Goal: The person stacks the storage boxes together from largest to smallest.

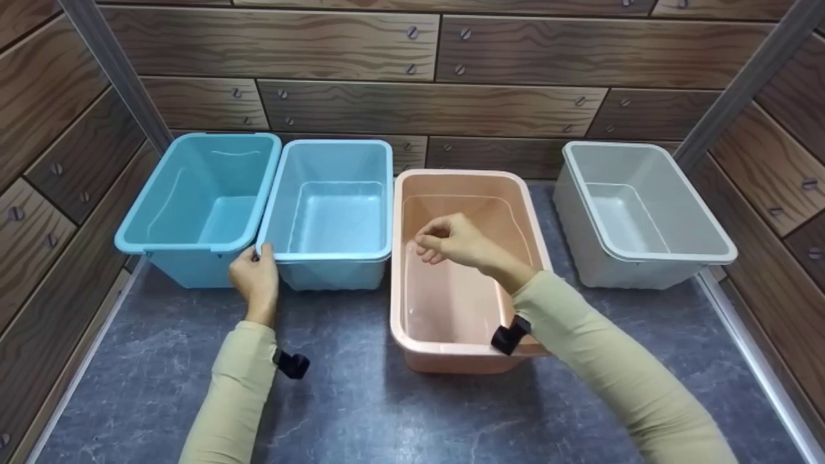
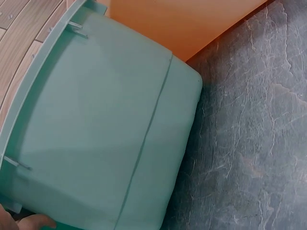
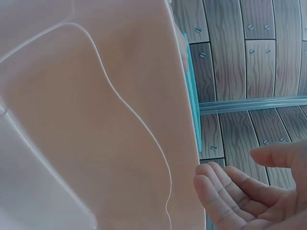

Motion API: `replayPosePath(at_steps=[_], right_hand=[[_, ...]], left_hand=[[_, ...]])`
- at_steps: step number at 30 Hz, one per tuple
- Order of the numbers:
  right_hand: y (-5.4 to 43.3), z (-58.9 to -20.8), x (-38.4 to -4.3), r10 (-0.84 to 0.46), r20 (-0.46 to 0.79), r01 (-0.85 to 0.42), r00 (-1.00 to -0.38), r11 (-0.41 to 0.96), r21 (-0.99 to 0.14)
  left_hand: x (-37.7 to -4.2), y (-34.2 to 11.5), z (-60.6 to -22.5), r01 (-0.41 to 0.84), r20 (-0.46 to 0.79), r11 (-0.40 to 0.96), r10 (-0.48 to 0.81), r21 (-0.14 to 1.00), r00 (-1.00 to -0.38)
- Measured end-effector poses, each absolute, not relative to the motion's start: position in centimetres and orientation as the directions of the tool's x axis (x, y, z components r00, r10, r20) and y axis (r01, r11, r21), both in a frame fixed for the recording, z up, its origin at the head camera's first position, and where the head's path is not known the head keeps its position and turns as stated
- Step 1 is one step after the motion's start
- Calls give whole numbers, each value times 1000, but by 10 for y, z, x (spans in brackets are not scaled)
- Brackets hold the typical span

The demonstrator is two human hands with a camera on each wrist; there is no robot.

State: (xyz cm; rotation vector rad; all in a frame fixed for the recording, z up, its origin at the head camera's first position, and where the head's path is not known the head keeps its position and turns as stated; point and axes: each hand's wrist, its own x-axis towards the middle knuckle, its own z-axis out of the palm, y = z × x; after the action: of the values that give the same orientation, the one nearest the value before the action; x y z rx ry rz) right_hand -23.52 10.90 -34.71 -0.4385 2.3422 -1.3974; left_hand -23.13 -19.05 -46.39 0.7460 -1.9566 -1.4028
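My left hand (image 1: 254, 277) grips the near left corner of a light blue bin (image 1: 332, 258), beside a darker teal bin (image 1: 174, 248). In the left wrist view, the front wall of the light blue bin (image 2: 96, 115) fills much of the picture, and the thumb (image 2: 36, 221) shows by its rim corner. Over the peach bin (image 1: 445, 348) hovers my right hand (image 1: 454, 240), its fingers loosely bent with nothing between them. The right wrist view shows that hand (image 3: 254, 196) palm up near the side wall of the peach bin (image 3: 144, 96).
A grey bin (image 1: 644, 274) stands apart on the right, beyond a strip of dark marbled floor (image 1: 348, 399). Wood-patterned walls (image 1: 425, 103) close in the back and both sides, with metal posts (image 1: 741, 77) at the corners.
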Motion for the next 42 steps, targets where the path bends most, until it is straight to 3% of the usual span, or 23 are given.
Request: replayPosePath(at_steps=[14,42], right_hand=[[104,-343,-237,-460,-145,-96,-876,460,-883],[94,-337,-238,-473,-124,-125,-872,461,-879]], left_hand=[[-225,-192,-457,-55,155,264,-707,963,-690],[-213,-199,-441,-53,184,291,-724,955,-665]])
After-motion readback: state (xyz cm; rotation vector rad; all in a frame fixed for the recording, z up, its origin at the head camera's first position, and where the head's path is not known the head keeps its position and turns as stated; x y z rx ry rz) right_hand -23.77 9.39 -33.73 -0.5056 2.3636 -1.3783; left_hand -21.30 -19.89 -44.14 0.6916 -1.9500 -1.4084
